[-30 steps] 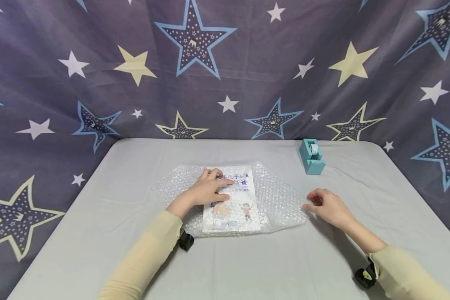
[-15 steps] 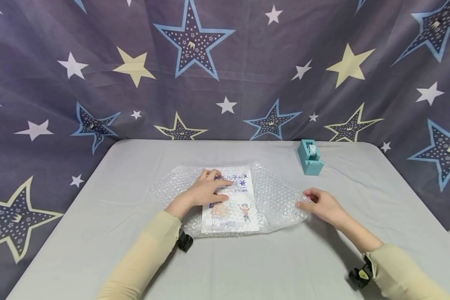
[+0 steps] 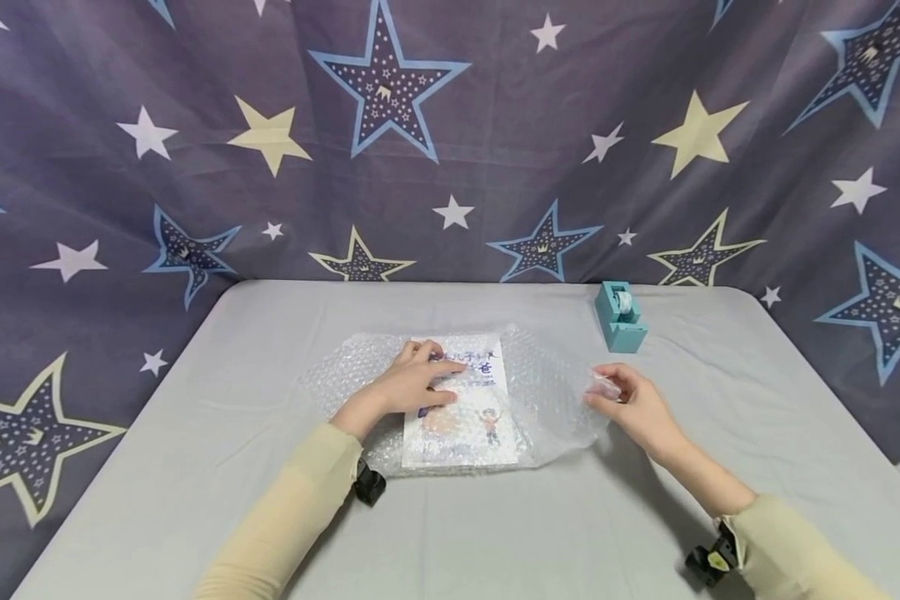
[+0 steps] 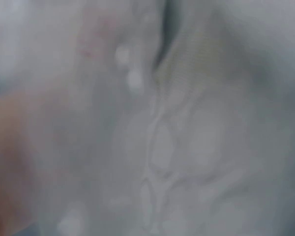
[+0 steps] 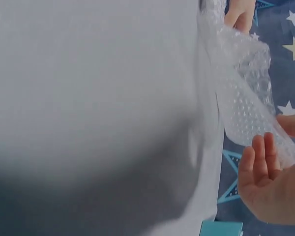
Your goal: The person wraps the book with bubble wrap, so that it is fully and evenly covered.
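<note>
A thin book (image 3: 465, 429) with a white cover, blue characters and small cartoon figures lies at the middle of the table. Bubble wrap (image 3: 551, 392) spreads out on both sides of it, and a glossy bubbled texture shows across the cover. My left hand (image 3: 414, 383) rests on the upper left of the book with fingers spread. At the wrap's right end, my right hand (image 3: 643, 412) pinches its edge between thumb and fingers. The right wrist view shows that lifted sheet (image 5: 248, 110) slanting up to the hand. The left wrist view is blurred by close clear plastic (image 4: 162, 147).
A teal tape dispenser (image 3: 621, 317) with a roll in it stands at the back right of the grey-covered table (image 3: 495, 533). Behind the table hangs a dark curtain (image 3: 495, 125) printed with stars.
My right hand has taken hold of the wrap's right edge and drawn it up and leftward, so that end is raised. My left hand has stayed on the book.
</note>
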The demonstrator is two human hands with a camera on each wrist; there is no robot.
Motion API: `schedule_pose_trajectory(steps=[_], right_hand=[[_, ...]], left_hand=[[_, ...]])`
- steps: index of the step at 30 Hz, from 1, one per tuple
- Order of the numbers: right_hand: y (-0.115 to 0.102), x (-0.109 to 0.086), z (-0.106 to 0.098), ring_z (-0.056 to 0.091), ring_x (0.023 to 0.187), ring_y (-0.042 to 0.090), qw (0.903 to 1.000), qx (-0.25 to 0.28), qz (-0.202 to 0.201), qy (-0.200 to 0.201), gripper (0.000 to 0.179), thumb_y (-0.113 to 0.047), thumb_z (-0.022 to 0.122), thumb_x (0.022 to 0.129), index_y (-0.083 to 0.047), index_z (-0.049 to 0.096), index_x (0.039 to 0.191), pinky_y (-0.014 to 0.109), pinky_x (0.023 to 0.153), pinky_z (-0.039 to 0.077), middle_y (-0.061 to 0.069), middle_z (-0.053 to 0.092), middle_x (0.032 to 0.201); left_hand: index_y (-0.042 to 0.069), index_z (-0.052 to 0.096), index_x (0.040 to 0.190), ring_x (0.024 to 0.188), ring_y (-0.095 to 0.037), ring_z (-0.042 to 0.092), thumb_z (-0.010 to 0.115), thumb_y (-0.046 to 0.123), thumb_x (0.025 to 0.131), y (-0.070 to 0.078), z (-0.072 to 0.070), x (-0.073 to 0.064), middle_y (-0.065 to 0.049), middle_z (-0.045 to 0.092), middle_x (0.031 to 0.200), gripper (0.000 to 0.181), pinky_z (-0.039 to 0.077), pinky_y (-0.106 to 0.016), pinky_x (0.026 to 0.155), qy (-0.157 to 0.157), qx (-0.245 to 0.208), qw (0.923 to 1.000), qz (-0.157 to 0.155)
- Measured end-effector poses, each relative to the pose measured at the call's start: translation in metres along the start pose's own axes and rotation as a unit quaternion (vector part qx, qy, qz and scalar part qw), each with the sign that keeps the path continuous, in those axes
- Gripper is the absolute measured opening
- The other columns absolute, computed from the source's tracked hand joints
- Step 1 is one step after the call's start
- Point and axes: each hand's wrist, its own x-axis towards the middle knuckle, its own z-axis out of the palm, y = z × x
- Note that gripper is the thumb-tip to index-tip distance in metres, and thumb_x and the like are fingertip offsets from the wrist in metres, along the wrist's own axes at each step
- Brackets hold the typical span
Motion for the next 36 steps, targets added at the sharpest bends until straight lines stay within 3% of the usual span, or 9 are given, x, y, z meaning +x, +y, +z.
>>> schedule_pose_trajectory(steps=[3, 10, 21, 26, 31, 36], right_hand=[[-0.004, -0.001, 0.006, 0.060, 0.079, -0.005, 0.9988, 0.048, -0.009, -0.003, 0.040, -0.005, 0.065, 0.081, 0.007, 0.049, 0.116, 0.016, 0.068, 0.048, 0.013, 0.066, 0.098], [-0.011, -0.001, 0.018, 0.062, 0.082, -0.001, 0.9888, 0.144, -0.037, -0.006, 0.041, 0.002, 0.060, 0.083, 0.008, 0.044, 0.119, 0.016, 0.073, 0.049, -0.015, 0.066, 0.090], [-0.020, 0.002, 0.042, 0.065, 0.088, 0.008, 0.9618, 0.261, -0.084, -0.013, 0.039, 0.007, 0.055, 0.084, 0.011, 0.039, 0.119, 0.021, 0.078, 0.050, -0.010, 0.068, 0.094], [-0.027, 0.002, 0.053, 0.063, 0.092, 0.006, 0.9654, 0.247, -0.083, -0.007, 0.037, 0.002, 0.056, 0.086, 0.013, 0.042, 0.118, 0.022, 0.082, 0.048, -0.010, 0.068, 0.097], [-0.034, 0.002, 0.061, 0.059, 0.092, 0.003, 0.9795, 0.189, -0.069, -0.003, 0.030, -0.008, 0.058, 0.087, 0.007, 0.054, 0.113, 0.019, 0.082, 0.046, -0.012, 0.065, 0.098], [-0.039, 0.003, 0.070, 0.057, 0.097, 0.005, 0.9813, 0.178, -0.069, -0.023, 0.027, -0.012, 0.057, 0.088, 0.004, 0.059, 0.111, 0.021, 0.086, 0.044, -0.004, 0.065, 0.103]], left_hand=[[0.034, 0.048, 0.131, 0.115, -0.027, 0.027, 0.055, 0.048, 0.085, -0.001, 0.002, 0.001, -0.006, 0.037, 0.129, 0.048, 0.032, -0.046, 0.094, 0.001, 0.004, 1.0000, -0.003], [0.034, 0.048, 0.130, 0.114, -0.027, 0.027, 0.056, 0.047, 0.085, 0.000, 0.002, 0.000, -0.006, 0.038, 0.128, 0.048, 0.033, -0.046, 0.093, 0.003, 0.003, 1.0000, 0.001], [0.035, 0.048, 0.131, 0.114, -0.027, 0.027, 0.055, 0.047, 0.086, -0.001, 0.003, 0.001, -0.006, 0.037, 0.128, 0.048, 0.032, -0.046, 0.093, 0.004, 0.004, 1.0000, 0.000], [0.035, 0.048, 0.131, 0.114, -0.027, 0.027, 0.055, 0.048, 0.086, -0.002, 0.003, 0.001, -0.005, 0.037, 0.128, 0.047, 0.033, -0.046, 0.092, 0.005, 0.004, 1.0000, -0.002], [0.035, 0.048, 0.130, 0.114, -0.027, 0.027, 0.055, 0.048, 0.085, -0.003, 0.003, 0.001, -0.005, 0.037, 0.128, 0.047, 0.033, -0.046, 0.092, 0.005, 0.004, 1.0000, -0.001], [0.035, 0.048, 0.131, 0.114, -0.027, 0.027, 0.054, 0.049, 0.086, -0.002, 0.003, 0.001, -0.005, 0.037, 0.127, 0.047, 0.033, -0.046, 0.092, 0.006, 0.008, 1.0000, 0.002]])
